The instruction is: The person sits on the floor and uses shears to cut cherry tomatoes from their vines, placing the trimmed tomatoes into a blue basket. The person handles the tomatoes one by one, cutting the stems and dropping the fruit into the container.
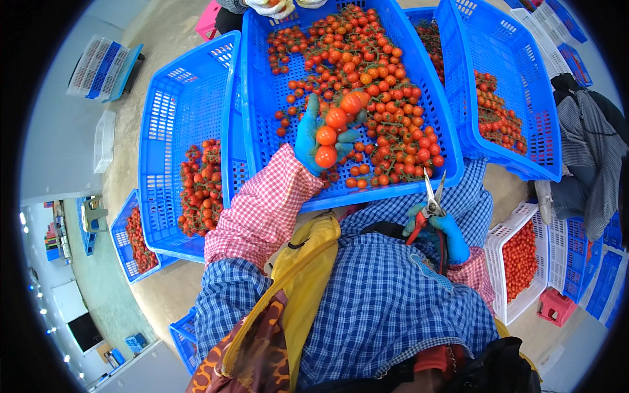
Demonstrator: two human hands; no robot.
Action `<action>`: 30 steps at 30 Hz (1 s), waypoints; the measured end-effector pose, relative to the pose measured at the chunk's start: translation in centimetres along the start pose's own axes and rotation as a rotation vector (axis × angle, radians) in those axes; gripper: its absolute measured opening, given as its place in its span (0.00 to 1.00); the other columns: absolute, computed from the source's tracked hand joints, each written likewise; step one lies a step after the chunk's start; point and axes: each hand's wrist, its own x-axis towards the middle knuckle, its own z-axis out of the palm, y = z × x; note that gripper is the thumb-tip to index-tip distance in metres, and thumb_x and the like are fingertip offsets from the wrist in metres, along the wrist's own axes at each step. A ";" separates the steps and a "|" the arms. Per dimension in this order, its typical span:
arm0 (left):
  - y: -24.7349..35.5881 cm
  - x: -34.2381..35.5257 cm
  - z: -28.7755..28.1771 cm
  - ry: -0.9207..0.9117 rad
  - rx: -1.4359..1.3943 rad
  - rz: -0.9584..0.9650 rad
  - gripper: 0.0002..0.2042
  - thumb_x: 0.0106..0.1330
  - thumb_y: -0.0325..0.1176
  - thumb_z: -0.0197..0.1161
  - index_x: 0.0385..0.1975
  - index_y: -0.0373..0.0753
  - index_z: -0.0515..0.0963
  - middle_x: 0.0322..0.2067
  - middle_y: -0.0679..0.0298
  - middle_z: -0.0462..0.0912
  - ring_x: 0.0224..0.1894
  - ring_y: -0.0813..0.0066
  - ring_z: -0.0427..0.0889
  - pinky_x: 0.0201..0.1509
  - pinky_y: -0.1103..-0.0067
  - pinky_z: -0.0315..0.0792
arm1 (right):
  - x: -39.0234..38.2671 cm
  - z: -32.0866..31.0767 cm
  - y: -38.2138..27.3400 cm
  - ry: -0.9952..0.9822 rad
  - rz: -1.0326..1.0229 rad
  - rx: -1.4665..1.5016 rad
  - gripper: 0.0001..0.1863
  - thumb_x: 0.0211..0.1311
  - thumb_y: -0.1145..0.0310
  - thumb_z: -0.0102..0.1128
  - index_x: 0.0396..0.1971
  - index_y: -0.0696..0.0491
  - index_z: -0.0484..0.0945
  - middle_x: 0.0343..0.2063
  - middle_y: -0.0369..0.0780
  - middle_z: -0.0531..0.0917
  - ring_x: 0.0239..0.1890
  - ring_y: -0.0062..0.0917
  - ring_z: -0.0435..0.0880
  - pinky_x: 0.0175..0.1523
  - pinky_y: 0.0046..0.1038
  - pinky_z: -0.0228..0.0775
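1. The large blue crate (275, 98) sits in the middle of the scene, tilted toward the person, its slatted floor covered with loose and vine-held cherry tomatoes (386, 85).
2. A second blue crate (173, 131) lies to its left, partly tucked under it, with a smaller heap of tomatoes at its near end. A third blue crate (517, 85) stands to the right, tilted, also holding tomatoes.
3. A white crate (508, 229) filled with red tomatoes sits at the near right, beside a pink stool (555, 306).
4. A dark and striped cloth (590, 150) hangs at the far right.
5. The left forearm, in a red-and-white checked sleeve (262, 209), reaches up and away from the body over the near rim of the large blue crate.
6. The left hand (314, 141), in a blue glove, is curled around a tomato truss (331, 134); the fingers wrap it from both sides and it stands roughly upright above the crate floor, near the crate's middle.
7. The right hand (442, 232), also blue-gloved, is held close to the chest, just below the crate's near rim, fingers closed around the handles of the shears (429, 203).
8. The shears point up and away, their blades spread apart.
9. At the far edge, another person's gloved hand (272, 8) rests at the crate's far rim.
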 end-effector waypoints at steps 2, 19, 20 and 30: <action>-0.2 -0.1 -0.3 0.012 -0.033 0.001 0.34 0.63 0.55 0.48 0.65 0.46 0.51 0.57 0.56 0.64 0.36 0.69 0.73 0.32 0.78 0.72 | 0.1 0.0 0.1 -0.005 0.000 0.013 0.26 0.55 0.58 0.48 0.47 0.63 0.69 0.33 0.46 0.79 0.37 0.33 0.79 0.48 0.33 0.71; -0.1 -1.1 2.7 0.402 0.952 -0.005 0.36 0.59 0.48 0.59 0.64 0.42 0.53 0.55 0.59 0.67 0.38 0.76 0.73 0.33 0.81 0.72 | 0.6 1.4 -2.5 -0.033 -0.073 -0.205 0.20 0.57 0.62 0.48 0.43 0.63 0.72 0.28 0.43 0.79 0.31 0.27 0.79 0.41 0.27 0.71; -0.1 -1.0 3.0 0.371 1.126 -0.044 0.37 0.57 0.45 0.62 0.64 0.41 0.52 0.56 0.58 0.65 0.43 0.74 0.72 0.39 0.80 0.71 | 0.9 1.7 -3.3 -0.048 -0.083 -0.268 0.19 0.57 0.62 0.47 0.42 0.63 0.72 0.27 0.43 0.79 0.30 0.26 0.79 0.39 0.25 0.71; -1.3 -2.4 5.1 0.474 1.809 -0.076 0.51 0.38 0.32 0.76 0.65 0.43 0.51 0.58 0.53 0.65 0.60 0.64 0.64 0.62 0.71 0.60 | 5.6 5.0 -5.1 -0.083 0.103 -0.709 0.16 0.56 0.60 0.57 0.33 0.60 0.77 0.16 0.35 0.76 0.18 0.16 0.74 0.22 0.20 0.65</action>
